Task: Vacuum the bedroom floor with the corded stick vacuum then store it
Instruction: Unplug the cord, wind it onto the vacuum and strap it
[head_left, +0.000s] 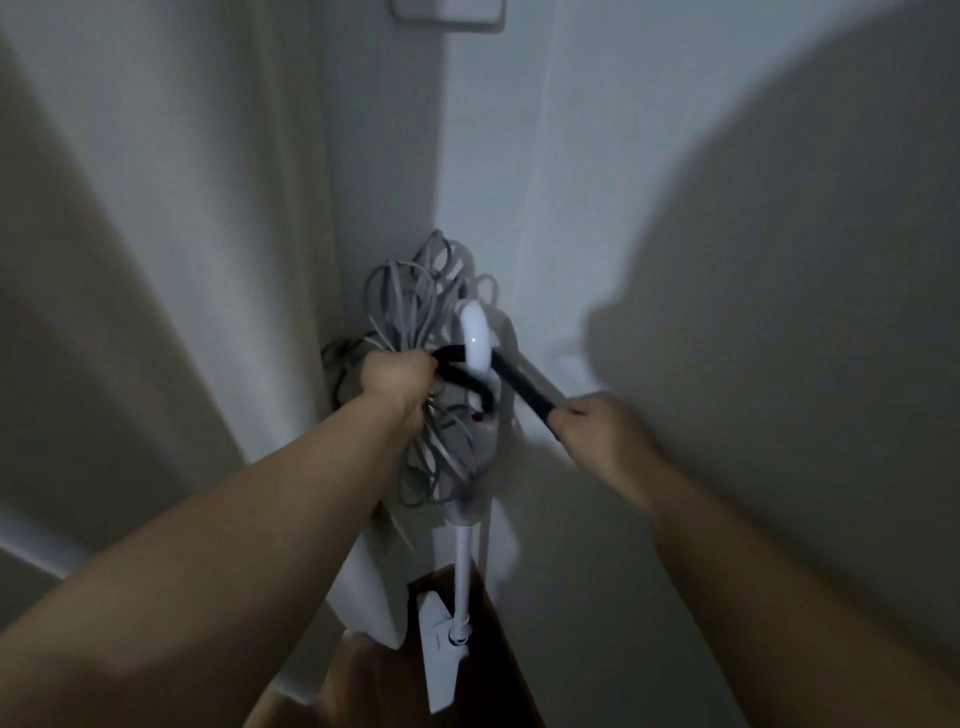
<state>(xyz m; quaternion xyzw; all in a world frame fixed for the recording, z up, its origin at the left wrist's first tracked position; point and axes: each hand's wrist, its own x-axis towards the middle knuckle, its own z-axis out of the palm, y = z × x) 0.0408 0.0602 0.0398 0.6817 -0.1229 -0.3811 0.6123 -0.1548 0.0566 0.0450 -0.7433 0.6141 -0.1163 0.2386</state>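
The stick vacuum (470, 452) stands upright in a dim corner, close against the white wall (571, 182). Its white loop handle (475, 338) is at the top, the grey body sits below the handle, and a thin white tube (461, 566) runs down to the white floor head (439, 654). The floor head rests on the brown wooden floor (498, 649).

The grey power cord (410, 301) is gathered in many loose loops beside the handle, on its left side. More loops hang down alongside the body.

The left hand (397, 384) grips the bundled cord, fingers curled round the loops, with one end of a black strap (519, 382) also held at this fist. The strap passes across the handle and runs down to the right.

The right hand (597, 421) holds the other end of the strap, fingers closed on it. This hand is motion-blurred, so finer finger detail cannot be told. The strap appears taut between the two hands.

A tall pale panel (156, 260) stands on the left, and a white wall plate (449, 13) shows at the top edge
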